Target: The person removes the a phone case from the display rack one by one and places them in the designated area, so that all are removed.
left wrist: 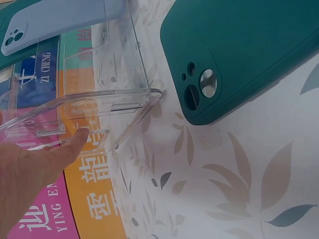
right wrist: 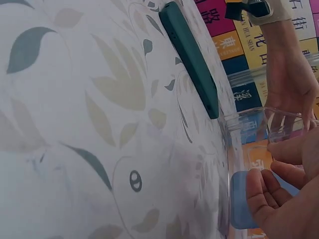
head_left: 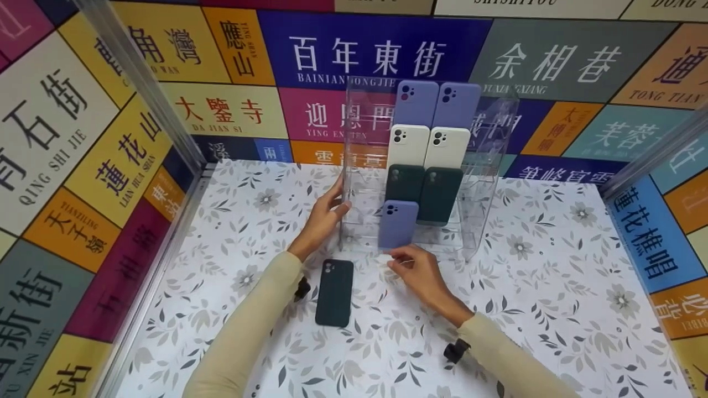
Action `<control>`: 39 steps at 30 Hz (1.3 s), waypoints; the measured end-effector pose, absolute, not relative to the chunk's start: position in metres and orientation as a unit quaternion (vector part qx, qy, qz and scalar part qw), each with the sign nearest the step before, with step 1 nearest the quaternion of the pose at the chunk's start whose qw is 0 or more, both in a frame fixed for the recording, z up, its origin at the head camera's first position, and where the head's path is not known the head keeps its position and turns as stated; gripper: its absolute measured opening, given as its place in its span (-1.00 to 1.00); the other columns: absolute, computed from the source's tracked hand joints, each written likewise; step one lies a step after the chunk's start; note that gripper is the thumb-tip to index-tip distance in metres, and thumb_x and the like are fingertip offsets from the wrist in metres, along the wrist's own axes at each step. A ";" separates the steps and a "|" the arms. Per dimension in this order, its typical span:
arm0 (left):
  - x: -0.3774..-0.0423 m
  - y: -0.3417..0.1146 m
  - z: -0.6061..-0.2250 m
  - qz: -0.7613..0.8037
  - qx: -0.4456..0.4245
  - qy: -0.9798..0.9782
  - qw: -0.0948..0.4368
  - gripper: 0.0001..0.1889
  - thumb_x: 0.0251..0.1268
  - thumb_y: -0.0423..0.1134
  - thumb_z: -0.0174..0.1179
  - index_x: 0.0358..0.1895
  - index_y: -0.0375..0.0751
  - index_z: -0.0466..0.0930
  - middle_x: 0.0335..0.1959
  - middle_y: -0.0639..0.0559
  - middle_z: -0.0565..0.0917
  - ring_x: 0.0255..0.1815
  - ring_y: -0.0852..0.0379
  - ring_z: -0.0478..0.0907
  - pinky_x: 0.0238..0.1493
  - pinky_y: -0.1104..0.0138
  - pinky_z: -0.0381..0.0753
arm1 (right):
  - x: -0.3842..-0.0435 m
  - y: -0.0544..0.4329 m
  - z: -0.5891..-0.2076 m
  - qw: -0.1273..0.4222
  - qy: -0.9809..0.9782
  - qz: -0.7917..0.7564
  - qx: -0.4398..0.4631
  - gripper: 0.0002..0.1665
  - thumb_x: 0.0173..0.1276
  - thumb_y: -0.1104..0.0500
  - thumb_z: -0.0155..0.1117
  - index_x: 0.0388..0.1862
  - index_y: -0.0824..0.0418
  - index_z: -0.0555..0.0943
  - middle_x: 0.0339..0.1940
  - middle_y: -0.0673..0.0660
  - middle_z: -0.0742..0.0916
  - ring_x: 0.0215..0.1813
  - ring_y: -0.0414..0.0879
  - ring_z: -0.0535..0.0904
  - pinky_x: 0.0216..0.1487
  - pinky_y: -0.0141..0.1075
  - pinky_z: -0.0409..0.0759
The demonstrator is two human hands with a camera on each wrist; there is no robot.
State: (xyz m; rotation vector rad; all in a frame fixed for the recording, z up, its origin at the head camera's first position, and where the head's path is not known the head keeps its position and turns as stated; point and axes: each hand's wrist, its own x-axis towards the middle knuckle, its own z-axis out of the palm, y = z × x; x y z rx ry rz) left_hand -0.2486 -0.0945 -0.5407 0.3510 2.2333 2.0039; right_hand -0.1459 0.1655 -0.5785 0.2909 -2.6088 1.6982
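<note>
A clear tiered display stand (head_left: 480,221) holds several phone cases. My left hand (head_left: 323,218) touches the stand's left side, its fingers fairly straight along the panel; its thumb (left wrist: 75,142) shows by the clear edge. On the lowest tier leans a lilac phone case (head_left: 398,224) with its camera cutouts up. Just below its bottom edge is my right hand (head_left: 423,271), fingers loosely bent with nothing visible between them. In the right wrist view those fingertips (right wrist: 256,186) overlap the lilac case (right wrist: 240,201), so contact is unclear. A dark green phone case (head_left: 334,293) lies flat before the stand.
Above the lowest case stand dark green cases (head_left: 442,196), white cases (head_left: 408,145) and, on top, lilac cases (head_left: 417,105). The table (head_left: 553,309) has a white floral cover. Walls with coloured Chinese lettering (head_left: 221,110) enclose it at the back and sides.
</note>
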 end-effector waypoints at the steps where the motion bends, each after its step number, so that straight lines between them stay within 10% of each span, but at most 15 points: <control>1: -0.249 -0.095 -0.541 0.663 0.116 0.737 0.061 -0.21 0.73 -0.36 0.09 0.83 0.21 0.02 0.76 -0.13 0.28 0.56 -0.23 0.47 0.53 -0.10 0.50 | -0.145 0.168 -0.577 0.007 -0.837 0.539 0.093 -0.77 0.44 0.39 0.51 0.04 0.41 0.82 -0.07 0.24 0.82 -0.05 0.05 0.78 -0.02 -0.36 0.74; 39: -0.247 -0.094 -0.540 0.652 0.110 0.748 0.059 -0.21 0.72 -0.33 0.10 0.83 0.22 0.02 0.75 -0.11 0.30 0.55 -0.24 0.49 0.53 -0.06 0.51 | -0.189 0.233 -0.512 0.066 -0.875 0.453 0.159 -0.67 0.46 0.38 0.52 0.16 0.39 0.78 0.04 0.26 0.78 0.07 0.17 0.76 0.12 0.06 0.75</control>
